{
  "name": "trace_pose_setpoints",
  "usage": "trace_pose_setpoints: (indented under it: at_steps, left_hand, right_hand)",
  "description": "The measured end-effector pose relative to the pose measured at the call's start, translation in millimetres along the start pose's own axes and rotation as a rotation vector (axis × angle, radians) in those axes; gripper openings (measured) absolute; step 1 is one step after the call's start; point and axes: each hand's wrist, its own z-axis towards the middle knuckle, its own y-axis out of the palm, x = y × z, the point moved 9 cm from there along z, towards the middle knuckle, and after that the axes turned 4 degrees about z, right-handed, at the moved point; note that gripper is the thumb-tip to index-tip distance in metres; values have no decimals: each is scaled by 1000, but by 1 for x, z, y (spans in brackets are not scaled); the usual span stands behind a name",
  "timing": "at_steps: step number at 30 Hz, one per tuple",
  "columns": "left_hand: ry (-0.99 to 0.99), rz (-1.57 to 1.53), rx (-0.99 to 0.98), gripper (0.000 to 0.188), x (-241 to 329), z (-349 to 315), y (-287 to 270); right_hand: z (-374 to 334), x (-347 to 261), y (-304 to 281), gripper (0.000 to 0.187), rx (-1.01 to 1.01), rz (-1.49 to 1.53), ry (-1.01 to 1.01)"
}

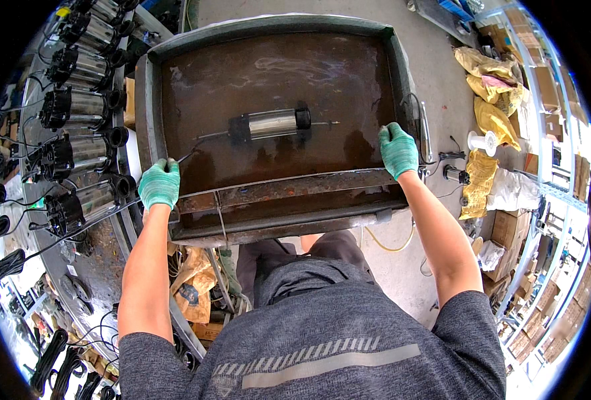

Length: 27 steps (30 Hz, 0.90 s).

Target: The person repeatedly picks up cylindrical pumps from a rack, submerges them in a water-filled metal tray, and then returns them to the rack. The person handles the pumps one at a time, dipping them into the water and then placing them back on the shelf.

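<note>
A steel cylinder with black ends, seemingly a motor or pump point(272, 124), lies on its side in the brown water of a metal tank point(402, 63). A thin shaft sticks out of its right end, and a black cable point(187, 155) leaves its left end. My left hand point(160, 183), in a green glove, is closed on this cable at the tank's left side. By the right rim, my right hand point(399, 151) is in a matching glove with its fingers closed. Whatever lies inside those fingers is hidden.
Several similar steel-and-black motors point(82, 153) line a bench on my left, with coiled black cables point(49, 357) nearer me. A rusty ledge point(282, 190) crosses the tank's near side. Yellow sacks point(479, 180), a white spool point(483, 143) and shelving point(552, 193) stand right.
</note>
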Motion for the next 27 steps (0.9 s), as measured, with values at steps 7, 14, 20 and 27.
trace_pose_setpoints:
  at_steps: [7, 14, 20, 27]
  left_hand:
    - [0, -14, 23, 44, -1, -1, 0]
    - [1, 3, 24, 43, -2, 0, 1]
    - [1, 1, 22, 43, -2, 0, 0]
    - [21, -11, 33, 41, -1, -1, 0]
  right_hand:
    - [0, -3, -1, 29, 8, 22, -16]
    - [-3, -5, -4, 29, 25, 27, -24]
    - [-3, -5, -5, 29, 32, 26, -19]
    - [-2, -2, -4, 30, 44, 31, -18]
